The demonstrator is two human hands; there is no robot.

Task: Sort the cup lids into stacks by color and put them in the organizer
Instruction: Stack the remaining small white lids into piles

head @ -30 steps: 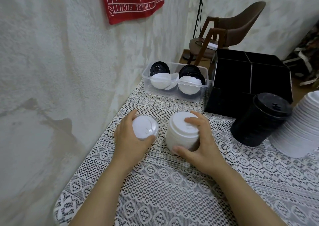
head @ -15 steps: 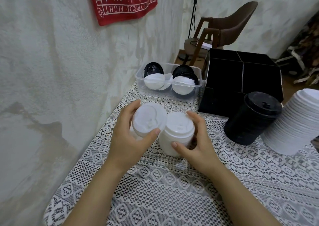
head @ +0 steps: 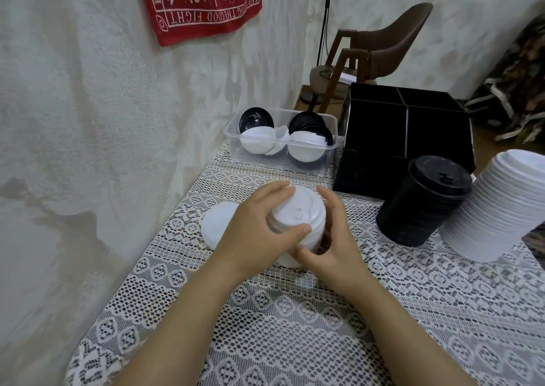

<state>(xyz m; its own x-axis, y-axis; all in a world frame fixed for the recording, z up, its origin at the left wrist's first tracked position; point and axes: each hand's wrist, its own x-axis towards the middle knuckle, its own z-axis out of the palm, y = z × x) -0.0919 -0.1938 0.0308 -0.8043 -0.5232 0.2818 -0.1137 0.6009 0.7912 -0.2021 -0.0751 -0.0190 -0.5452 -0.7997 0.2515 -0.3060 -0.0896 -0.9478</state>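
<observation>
A short stack of white lids (head: 306, 232) stands on the lace cloth at the table's middle. My left hand (head: 253, 232) grips a white lid (head: 298, 208) by its rim, right on top of that stack. My right hand (head: 330, 238) curls round the stack's right side. One more white lid (head: 216, 223) lies flat on the cloth, left of my left hand. A tall black lid stack (head: 424, 202) and a taller white lid stack (head: 501, 205) lean at the right. The black organizer (head: 407, 132) sits behind them.
A clear plastic tub (head: 283, 143) with several black and white lids stands at the table's far end, left of the organizer. The rough wall runs along the left edge. A brown chair (head: 383, 49) stands on the floor beyond.
My left hand has carried its white lid rightward and brought it onto the small white stack. A lid now shows on the cloth where that hand was. My right hand stays on the stack.
</observation>
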